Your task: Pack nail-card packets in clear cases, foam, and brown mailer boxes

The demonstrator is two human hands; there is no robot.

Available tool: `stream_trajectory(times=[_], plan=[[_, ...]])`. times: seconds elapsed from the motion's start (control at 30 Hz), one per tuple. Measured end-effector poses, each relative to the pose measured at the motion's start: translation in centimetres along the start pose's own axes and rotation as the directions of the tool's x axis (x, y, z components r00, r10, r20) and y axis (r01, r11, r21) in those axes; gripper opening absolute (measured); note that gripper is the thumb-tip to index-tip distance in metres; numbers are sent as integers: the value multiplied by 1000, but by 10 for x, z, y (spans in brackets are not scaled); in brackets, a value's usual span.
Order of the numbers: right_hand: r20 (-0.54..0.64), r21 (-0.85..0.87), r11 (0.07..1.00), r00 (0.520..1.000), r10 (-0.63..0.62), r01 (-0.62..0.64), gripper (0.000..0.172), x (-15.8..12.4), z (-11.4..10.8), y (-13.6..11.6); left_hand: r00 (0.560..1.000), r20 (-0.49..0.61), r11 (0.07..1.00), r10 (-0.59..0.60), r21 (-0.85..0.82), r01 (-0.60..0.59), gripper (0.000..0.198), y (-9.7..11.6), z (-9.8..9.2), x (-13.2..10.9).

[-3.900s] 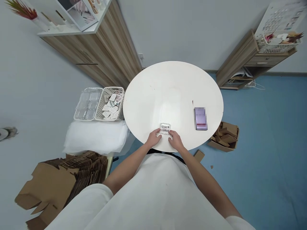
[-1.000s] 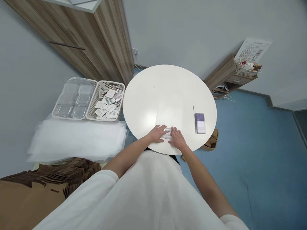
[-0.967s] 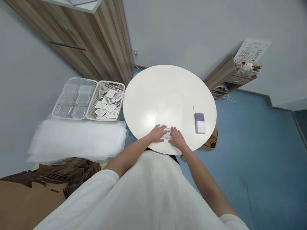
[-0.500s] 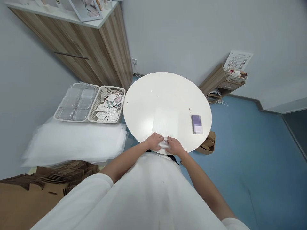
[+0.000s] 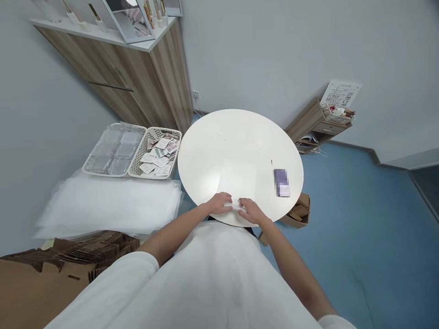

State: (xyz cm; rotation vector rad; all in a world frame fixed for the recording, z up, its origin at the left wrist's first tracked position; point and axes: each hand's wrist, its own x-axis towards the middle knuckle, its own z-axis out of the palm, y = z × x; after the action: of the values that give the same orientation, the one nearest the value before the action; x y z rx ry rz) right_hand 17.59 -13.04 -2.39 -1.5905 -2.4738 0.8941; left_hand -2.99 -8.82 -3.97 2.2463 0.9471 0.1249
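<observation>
At the near edge of the round white table [image 5: 206, 146], my left hand [image 5: 220, 203] grips one end of a small roll in a thin white wrapping sheet [image 5: 235, 207]. On its other end my right hand [image 5: 251, 211] is closed too, thumb and fingers around the roll. The sheet's flat part [image 5: 237, 180] stretches away from me over the tabletop. What lies inside the roll is hidden.
A purple-and-white pixelated item [image 5: 281, 182] lies at the table's right. To the left are a basket of cards [image 5: 132, 171], a basket of clear packs [image 5: 88, 168], stacked white sheets [image 5: 109, 201] and folded cardboard [image 5: 44, 283]. An open carton [image 5: 291, 221] is on the floor.
The wrapped bundle has turned in my hands; its reddish print no longer shows and it looks narrower. My fingers have shifted on it. The camera view has tilted slightly up.
</observation>
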Motion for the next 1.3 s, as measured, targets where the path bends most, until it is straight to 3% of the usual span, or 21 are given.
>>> stream_trajectory(times=[0.27, 0.47, 0.6, 0.9, 1.07, 1.13, 1.2, 1.23, 1.3], plan=[[-19, 67, 994, 996, 91, -90, 23, 15, -13, 18, 991, -90, 989, -96, -122, 85, 43, -5, -6, 11], [33, 163, 964, 978, 207, -210, 29, 30, -9, 26, 971, -25, 936, -239, -272, 224, 28, -15, -4, 25], [14, 271, 920, 957, 289, -282, 30, 37, 0, 30, 922, 17, 886, -386, -272, 376, 22, -24, 2, 31], [-27, 343, 833, 882, 470, -433, 18, 43, 13, 42, 847, 10, 828, -532, -203, 523, 22, -28, 11, 31], [-208, 246, 795, 771, 601, -554, 31, 37, 22, 43, 802, -29, 796, -597, -149, 587, 29, -22, 11, 26], [-347, 161, 815, 741, 575, -557, 35, 31, 24, 42, 801, -74, 802, -595, -121, 585, 35, -18, 10, 21], [-465, 83, 860, 743, 481, -504, 36, 26, 24, 38, 833, -165, 849, -528, -62, 525, 40, -13, 8, 17], [-493, 49, 891, 765, 415, -451, 34, 24, 24, 36, 860, -210, 882, -465, -23, 471, 42, -11, 7, 15], [-447, -9, 956, 856, 258, -293, 31, 20, 24, 30, 920, -245, 943, -305, 54, 327, 42, -7, 6, 11]])
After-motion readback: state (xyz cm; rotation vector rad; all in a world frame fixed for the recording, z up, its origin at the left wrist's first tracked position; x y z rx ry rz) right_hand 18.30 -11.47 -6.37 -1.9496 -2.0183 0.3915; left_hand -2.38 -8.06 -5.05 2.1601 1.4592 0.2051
